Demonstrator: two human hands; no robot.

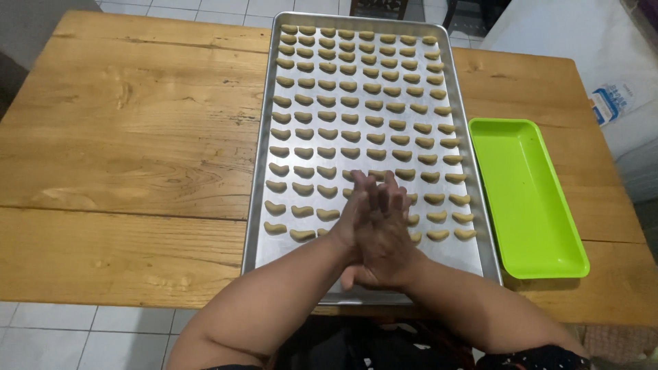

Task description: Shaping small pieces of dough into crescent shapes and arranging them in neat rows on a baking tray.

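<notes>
A long metal baking tray (259, 226) lies on a wooden table (130, 137). It carries several rows of small crescent-shaped pieces of pale dough (349, 101). Over the near end of the tray my two hands are pressed palm to palm, fingers pointing away from me. My left hand (354, 218) lies underneath on the left. My right hand (388, 236) lies across it on top. Whatever may be between the palms is hidden. The hands cover part of the nearest rows of dough pieces.
An empty bright green rectangular tray (528, 199) sits on the table just right of the metal tray. A white surface with a printed package (608, 103) stands at the far right. White floor tiles (82, 336) show below the table's near edge.
</notes>
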